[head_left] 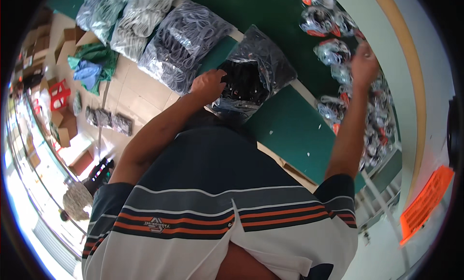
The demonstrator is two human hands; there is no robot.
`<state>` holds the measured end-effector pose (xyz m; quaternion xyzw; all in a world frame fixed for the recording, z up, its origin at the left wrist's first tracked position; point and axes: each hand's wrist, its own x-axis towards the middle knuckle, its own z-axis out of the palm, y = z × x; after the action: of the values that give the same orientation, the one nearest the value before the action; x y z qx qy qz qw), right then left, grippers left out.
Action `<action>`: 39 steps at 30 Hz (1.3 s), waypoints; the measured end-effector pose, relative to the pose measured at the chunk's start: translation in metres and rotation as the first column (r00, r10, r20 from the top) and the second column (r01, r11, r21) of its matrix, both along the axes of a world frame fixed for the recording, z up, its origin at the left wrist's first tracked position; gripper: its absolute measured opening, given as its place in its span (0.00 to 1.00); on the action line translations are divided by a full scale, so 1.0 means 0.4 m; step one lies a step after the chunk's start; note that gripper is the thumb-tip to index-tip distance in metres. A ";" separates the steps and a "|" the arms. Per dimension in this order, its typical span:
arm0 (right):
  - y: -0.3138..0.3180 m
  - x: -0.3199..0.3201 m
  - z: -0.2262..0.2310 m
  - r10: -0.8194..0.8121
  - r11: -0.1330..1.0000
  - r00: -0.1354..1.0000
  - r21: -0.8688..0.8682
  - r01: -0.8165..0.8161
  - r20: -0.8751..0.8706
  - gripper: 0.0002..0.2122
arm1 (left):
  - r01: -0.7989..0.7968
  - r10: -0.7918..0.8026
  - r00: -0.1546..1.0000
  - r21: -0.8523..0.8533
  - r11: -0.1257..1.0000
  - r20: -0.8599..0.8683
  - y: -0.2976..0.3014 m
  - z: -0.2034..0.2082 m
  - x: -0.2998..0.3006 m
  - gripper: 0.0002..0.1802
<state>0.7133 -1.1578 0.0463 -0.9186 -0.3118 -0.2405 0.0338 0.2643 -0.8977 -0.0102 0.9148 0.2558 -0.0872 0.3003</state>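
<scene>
A clear plastic bag (pixel 278 69) lies open in front of me on the green table, with black cables or similar dark parts (pixel 244 81) inside. My left hand (pixel 209 85) is closed on the near left rim of this bag, its fingers curled over the edge. Stretched out to the far right, my right hand (pixel 365 66) is over several small clear packets (pixel 333 51) with orange-red labels and dark contents. Motion blurs its fingers, so whether it grips a packet does not show.
Large clear bags of grey cables (pixel 186 36) line the table to the left. Bare green tabletop (pixel 290 130) lies right of the open bag. Cartons (pixel 67 130), a red stool (pixel 59 95) and small dark packages (pixel 108 120) stand on the floor. A person (pixel 77 200) is at lower left.
</scene>
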 end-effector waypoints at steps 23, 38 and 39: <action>0.131 -0.950 -0.227 -0.304 0.853 0.694 0.139 0.504 -0.652 0.19 | 0.247 -0.248 0.969 -0.087 0.965 0.006 -0.019 -0.094 0.221 0.20; 0.174 -0.856 -0.240 -0.293 0.927 0.675 -0.027 0.375 -0.678 0.14 | -0.365 0.086 0.920 -0.758 0.541 -0.381 -0.011 -0.041 0.173 0.19; 0.171 -0.857 -0.240 -0.286 0.930 0.678 -0.026 0.366 -0.677 0.14 | -0.369 0.095 0.920 -0.758 0.538 -0.380 -0.011 -0.038 0.168 0.19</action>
<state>0.3706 -1.0895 -0.0498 -0.9800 -0.0958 0.0866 0.1515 0.3313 -0.9020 -0.0252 0.6049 0.3481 -0.2885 0.6555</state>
